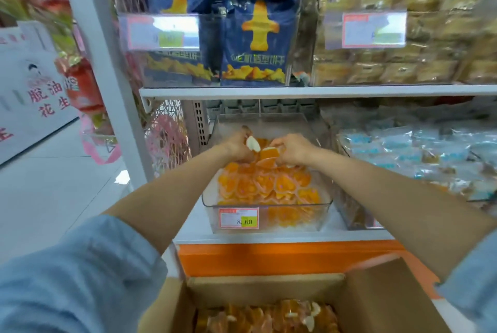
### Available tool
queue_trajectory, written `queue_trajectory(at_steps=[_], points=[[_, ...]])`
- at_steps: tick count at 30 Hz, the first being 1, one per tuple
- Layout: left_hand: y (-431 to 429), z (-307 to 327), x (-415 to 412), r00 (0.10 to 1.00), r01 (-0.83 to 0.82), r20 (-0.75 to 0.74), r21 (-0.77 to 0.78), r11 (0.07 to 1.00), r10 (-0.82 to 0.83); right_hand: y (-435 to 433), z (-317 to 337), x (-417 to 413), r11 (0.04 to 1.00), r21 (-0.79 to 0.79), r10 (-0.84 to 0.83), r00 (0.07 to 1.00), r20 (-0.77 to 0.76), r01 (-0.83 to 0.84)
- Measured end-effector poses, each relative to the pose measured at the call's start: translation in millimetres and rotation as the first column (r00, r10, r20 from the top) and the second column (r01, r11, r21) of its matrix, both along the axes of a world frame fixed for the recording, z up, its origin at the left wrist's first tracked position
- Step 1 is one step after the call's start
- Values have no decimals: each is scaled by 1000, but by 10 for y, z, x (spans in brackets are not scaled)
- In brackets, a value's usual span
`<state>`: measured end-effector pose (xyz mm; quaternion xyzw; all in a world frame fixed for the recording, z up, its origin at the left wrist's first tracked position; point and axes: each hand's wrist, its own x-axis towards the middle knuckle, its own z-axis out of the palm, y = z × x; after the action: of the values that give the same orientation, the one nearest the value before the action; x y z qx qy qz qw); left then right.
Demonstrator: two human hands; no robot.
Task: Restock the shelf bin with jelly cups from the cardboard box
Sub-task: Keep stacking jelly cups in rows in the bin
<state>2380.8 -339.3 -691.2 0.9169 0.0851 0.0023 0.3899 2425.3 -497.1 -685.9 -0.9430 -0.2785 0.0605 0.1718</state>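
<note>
Both hands are up over the shelf bin (212, 206), a clear plastic tub on the lower shelf (269, 237) with a price label (238, 217) on its front wall. The left hand (238, 145) has its fingers curled round a pale cup (253, 143), which sticks out toward the middle. The right hand (294, 149) is curled the same way and pinches an orange cup (269, 155) at its left edge. The two held cups sit between the hands, nearly touching each other, just above the back of the heap. How many more each palm hides I cannot tell.

Beneath them the jelly cups (269, 187) already in the bin lie in a loose orange pile that is deepest at the front and thins toward the empty rear wall. Many more wait in the open cardboard box (376, 295) at the bottom of the view, below the shelf edge and close to the person.

These look like small, light, sealed plastic cups: stiff at the rim, soft and squashy in the body, and slick on the film lid. A handful is best gathered by the rims and sides, cupped loosely, not squeezed, since hard pressure could split a seal. They should slide and settle over one another readily, so letting them go low over the bare back part of the bin would likely keep them from spilling over the front.
</note>
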Motion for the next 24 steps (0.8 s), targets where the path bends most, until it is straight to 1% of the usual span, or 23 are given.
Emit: queue_trajectory(at_steps=[2,4,6,8,10,12,13,14,15,16,17,18,19,20,22,24], points=[[27,-82,85,1000,5,10,22,1000,-5,33,-89,89,1000,-18,-9,1000,16,10],[42,-164,133,1000,14,8,89,996,-15,54,-167,150,999,-32,-20,999,46,21],[64,-211,148,1000,6,12,199,980,-9,62,-204,173,999,-17,-28,998,64,30],[98,-216,142,1000,4,15,342,940,-10,36,-184,150,999,7,-54,996,68,53],[124,-202,106,999,-12,36,409,913,-3,-5,-111,79,996,24,-83,993,84,81],[116,-131,20,996,-46,93,460,887,4,-43,16,-8,991,87,-106,990,93,98],[98,-70,-46,993,-59,122,470,881,2,-71,93,-48,980,161,-131,990,60,120],[82,-20,-114,990,-66,142,445,893,2,-106,168,-93,954,258,-151,988,-28,153],[60,31,-197,988,-59,154,371,927,1,-150,232,-139,913,362,-133,975,-176,190],[40,71,-288,988,-33,155,241,970,-5,-203,284,-189,862,455,-61,938,-341,222],[12,104,-393,988,8,151,89,996,-21,-264,322,-238,820,521,42,882,-469,238],[-24,133,-505,990,40,139,-47,998,-33,-331,346,-289,783,570,144,818,-557,250],[-65,148,-612,991,60,127,-144,988,-42,-398,341,-336,754,602,221,761,-610,263],[-105,152,-710,991,76,123,-206,976,-51,-454,328,-390,731,623,267,725,-635,277],[-161,121,-849,992,78,123,-317,945,-41,-537,276,-498,693,651,270,725,-633,310],[-189,70,-938,994,37,106,-418,908,9,-597,200,-573,636,684,246,747,-618,357]])
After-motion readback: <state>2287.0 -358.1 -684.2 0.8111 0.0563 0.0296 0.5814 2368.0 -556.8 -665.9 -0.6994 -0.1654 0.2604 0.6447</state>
